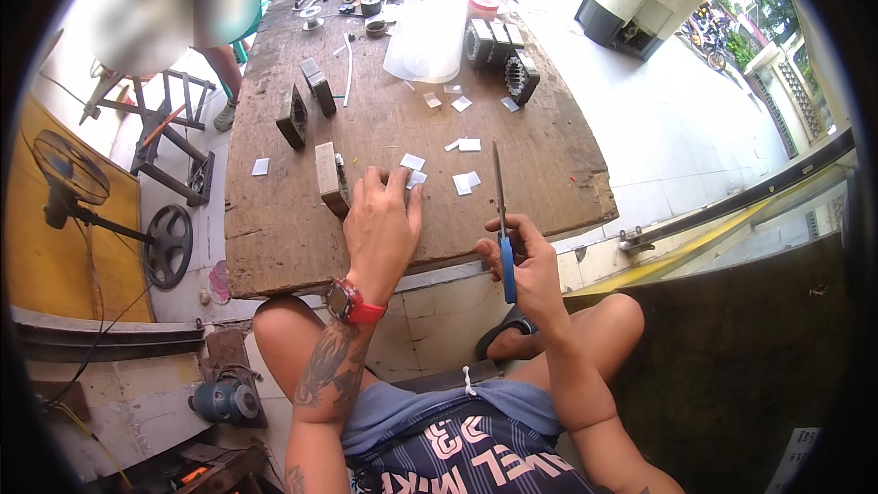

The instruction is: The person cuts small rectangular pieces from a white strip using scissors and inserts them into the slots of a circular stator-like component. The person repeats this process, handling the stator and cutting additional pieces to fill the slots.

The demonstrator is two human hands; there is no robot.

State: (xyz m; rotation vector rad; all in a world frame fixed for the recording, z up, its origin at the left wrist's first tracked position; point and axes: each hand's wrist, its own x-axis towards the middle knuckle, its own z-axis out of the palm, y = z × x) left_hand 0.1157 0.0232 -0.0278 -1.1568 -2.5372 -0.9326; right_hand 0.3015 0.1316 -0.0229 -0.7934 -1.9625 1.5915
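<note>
My right hand (530,265) grips a pair of scissors (508,267) by its blue handles. The long dark blades point away from me, over the near right part of the wooden table (540,183). Beside a grey laminated metal core (328,172), my left hand (382,220) rests low over the tabletop, palm down, with its fingers stretched forward and slightly apart. A small white sheet piece (416,179) lies right at its index finger and thumb. Another white piece (412,162) is just beyond it. More small white pieces (469,144) lie between my hands.
Two cores (291,117) stand at left, several more (521,79) at far right. A rolled translucent sheet (432,32) lies beyond the pieces, with tape (484,5) and tools behind. Left of the table are a fan (69,169), a metal frame (174,128) and another person (219,64).
</note>
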